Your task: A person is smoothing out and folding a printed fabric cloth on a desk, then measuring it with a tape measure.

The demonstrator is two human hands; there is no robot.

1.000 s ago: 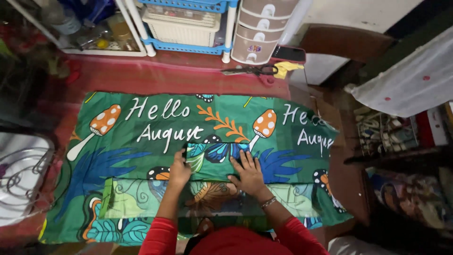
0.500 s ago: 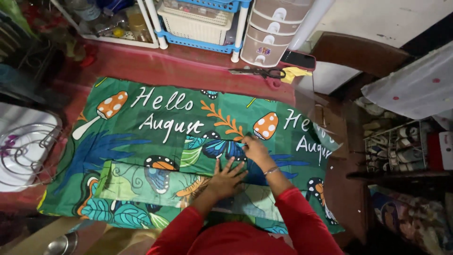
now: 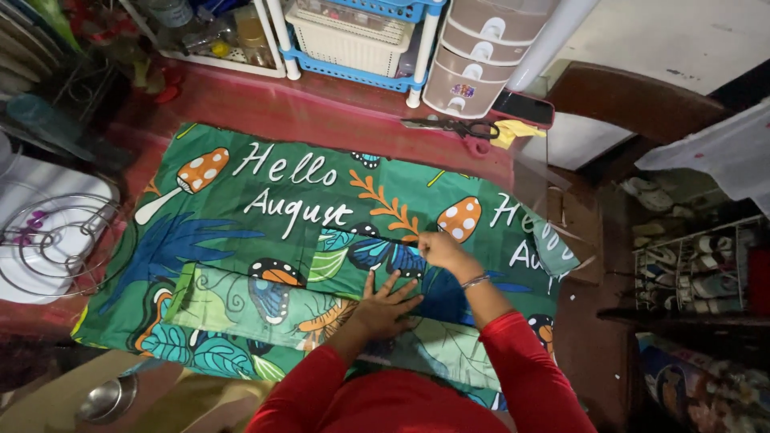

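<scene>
A green printed cloth (image 3: 241,240) with mushrooms, leaves and butterflies lies spread over the red table. A smaller folded piece of the same print (image 3: 265,301) rests on its near half. My left hand (image 3: 387,305) lies flat on the cloth, fingers spread, pressing it down. My right hand (image 3: 439,250) is closed, pinching the top edge of the folded piece near the butterfly print. Both arms wear red sleeves; a bracelet sits on the right wrist.
Scissors (image 3: 449,127) and a dark phone (image 3: 523,106) lie at the table's far edge by a beige drawer unit (image 3: 473,60). A blue-and-white basket rack (image 3: 353,36) stands behind. A wire stand on a white plate (image 3: 48,244) sits left; a metal bowl (image 3: 108,398) lower left.
Both hands have shifted right along the cloth. The left hand now lies flat lower down, and the right hand has closed on the folded piece's edge. The view has swung left.
</scene>
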